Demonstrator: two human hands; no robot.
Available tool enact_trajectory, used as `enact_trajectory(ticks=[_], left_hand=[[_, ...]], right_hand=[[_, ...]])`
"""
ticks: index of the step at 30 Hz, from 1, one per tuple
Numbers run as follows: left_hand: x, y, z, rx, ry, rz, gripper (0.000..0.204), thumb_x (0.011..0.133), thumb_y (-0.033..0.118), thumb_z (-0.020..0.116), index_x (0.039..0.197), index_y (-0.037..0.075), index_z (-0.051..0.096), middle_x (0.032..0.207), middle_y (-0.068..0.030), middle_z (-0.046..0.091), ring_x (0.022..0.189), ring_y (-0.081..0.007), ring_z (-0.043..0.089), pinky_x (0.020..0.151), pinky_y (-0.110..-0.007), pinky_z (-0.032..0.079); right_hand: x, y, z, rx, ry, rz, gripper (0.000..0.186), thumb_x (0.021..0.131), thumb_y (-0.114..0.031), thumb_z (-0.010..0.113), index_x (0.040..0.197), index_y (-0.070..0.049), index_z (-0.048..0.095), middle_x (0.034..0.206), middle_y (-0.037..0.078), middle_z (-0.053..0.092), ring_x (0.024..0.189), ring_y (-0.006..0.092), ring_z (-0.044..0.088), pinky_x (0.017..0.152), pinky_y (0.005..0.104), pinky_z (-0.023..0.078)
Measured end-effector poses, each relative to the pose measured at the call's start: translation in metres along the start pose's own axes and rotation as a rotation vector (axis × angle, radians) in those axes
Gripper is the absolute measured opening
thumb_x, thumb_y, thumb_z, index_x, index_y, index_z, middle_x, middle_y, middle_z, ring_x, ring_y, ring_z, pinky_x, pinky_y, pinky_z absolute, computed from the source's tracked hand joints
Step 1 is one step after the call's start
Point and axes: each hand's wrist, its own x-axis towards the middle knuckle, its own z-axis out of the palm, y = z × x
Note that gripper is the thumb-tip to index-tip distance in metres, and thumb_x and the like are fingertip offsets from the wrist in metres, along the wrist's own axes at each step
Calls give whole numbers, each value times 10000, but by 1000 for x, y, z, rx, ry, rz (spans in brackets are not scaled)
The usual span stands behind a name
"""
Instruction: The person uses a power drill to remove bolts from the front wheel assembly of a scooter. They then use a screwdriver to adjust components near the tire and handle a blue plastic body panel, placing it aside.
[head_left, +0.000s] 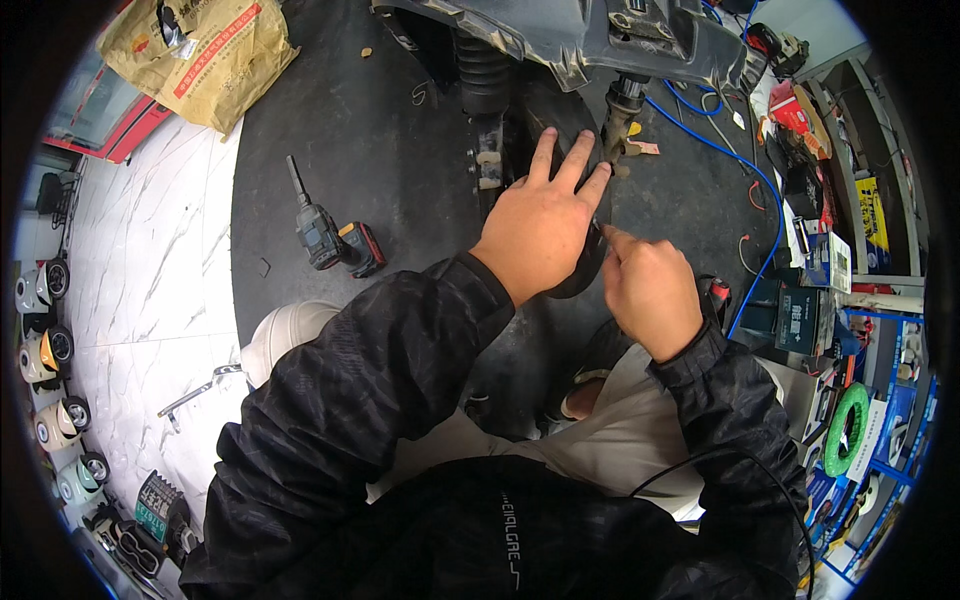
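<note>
My left hand [540, 225] lies flat with its fingers spread over a black tyre [575, 289] on the front wheel of a scooter-like vehicle. On the tyre's right side my right hand [655, 295] is closed, its index finger stretched along the tyre's edge. Whatever that hand grips is hidden by its fingers. The wheel sits between a fork leg with a ribbed black boot [484, 75] and a second fork leg [625, 100] at its right. Above them hangs the dusty, scuffed dark body panel [560, 40].
A cordless power tool [325, 235] lies on the dark mat [400, 190] to the left. A brown paper bag [205, 65] is at the far left. A blue hose [740, 160] curves along the right, beside shelves of boxes and a green ring-shaped coil [846, 430].
</note>
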Motion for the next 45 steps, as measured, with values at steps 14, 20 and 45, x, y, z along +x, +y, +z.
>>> enact_trajectory(ticks=[14, 20, 45], left_hand=[[1, 1, -2, -49, 1, -13, 862, 787, 73, 824, 1589, 63, 508, 1738, -184, 302, 1587, -515, 286, 1063, -512, 598], [3, -1, -2, -58, -2, -23, 857, 797, 87, 830, 1591, 69, 508, 1746, -180, 291, 1587, -516, 285, 1064, -537, 593], [1, -2, -3, -76, -19, -30, 849, 805, 91, 833, 1593, 95, 518, 1749, -152, 303, 1583, -513, 301, 1076, -552, 582]], right_hand=[[-6, 0, 4, -2, -4, -19, 248, 905, -80, 668, 1124, -11, 762, 828, 239, 746, 740, 437, 735, 690, 518, 607], [-2, 1, 7, -10, 64, -35, 240, 904, -66, 668, 1115, 0, 764, 854, 236, 747, 748, 435, 732, 696, 515, 604], [-7, 4, 11, -42, -48, -11, 185, 907, -81, 655, 1038, -4, 761, 804, 229, 739, 729, 437, 736, 689, 519, 608]])
